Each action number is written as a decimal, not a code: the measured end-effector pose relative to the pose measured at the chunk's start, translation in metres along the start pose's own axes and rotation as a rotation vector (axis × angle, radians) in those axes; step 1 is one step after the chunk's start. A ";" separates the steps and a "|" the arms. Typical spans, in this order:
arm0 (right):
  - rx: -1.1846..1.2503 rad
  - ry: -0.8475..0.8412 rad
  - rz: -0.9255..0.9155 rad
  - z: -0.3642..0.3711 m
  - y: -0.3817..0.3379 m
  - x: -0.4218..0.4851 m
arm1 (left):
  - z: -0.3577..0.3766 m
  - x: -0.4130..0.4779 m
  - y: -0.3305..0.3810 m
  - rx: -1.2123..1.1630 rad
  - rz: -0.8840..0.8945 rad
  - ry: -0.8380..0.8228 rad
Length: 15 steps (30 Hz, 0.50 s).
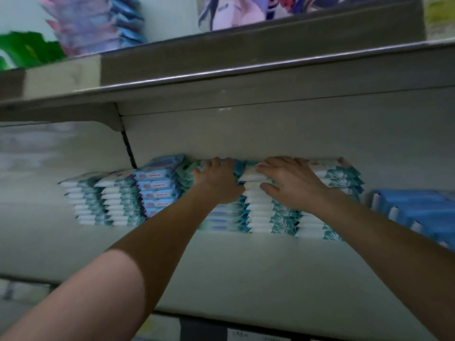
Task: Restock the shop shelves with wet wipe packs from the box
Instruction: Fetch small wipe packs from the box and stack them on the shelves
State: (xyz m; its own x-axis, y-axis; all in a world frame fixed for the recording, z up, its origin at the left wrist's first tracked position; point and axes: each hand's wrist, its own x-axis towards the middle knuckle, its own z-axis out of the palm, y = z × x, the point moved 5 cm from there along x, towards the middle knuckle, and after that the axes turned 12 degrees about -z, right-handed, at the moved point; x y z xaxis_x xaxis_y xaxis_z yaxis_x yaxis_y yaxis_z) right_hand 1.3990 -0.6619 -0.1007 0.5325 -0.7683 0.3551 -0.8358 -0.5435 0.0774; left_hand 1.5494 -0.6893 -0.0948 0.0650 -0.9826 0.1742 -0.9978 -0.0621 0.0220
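Head view: fingers (213, 164) of the left hand (216, 180) curl over the top of a blue-and-white stack of wet wipe packs (222, 217), gripping it, while fingers (273, 166) of the right hand (294, 184) lie spread and fairly straight across the top of the touching white-and-teal stack (267, 219), thumb against its front. Both stacks stand at the back of a pale shelf (221, 264), with a light-blue stack (157, 188) to the left, darker blue packs (418, 212) to the right, and an upper shelf (246, 77) overhead.
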 end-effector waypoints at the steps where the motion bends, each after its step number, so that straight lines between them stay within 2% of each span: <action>1: 0.005 0.015 -0.022 -0.001 -0.008 0.002 | -0.003 -0.005 -0.005 -0.016 0.004 0.029; 15: 0.116 0.081 -0.264 -0.008 -0.186 0.055 | -0.014 -0.099 -0.164 0.012 -0.249 -0.023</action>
State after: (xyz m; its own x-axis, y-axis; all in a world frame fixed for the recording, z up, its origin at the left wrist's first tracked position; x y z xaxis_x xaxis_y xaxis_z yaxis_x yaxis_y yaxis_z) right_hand 1.5826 -0.6004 -0.0884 0.7135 -0.5682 0.4099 -0.6463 -0.7597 0.0719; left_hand 1.7073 -0.5794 -0.1014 0.3084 -0.9405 0.1426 -0.9512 -0.3044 0.0499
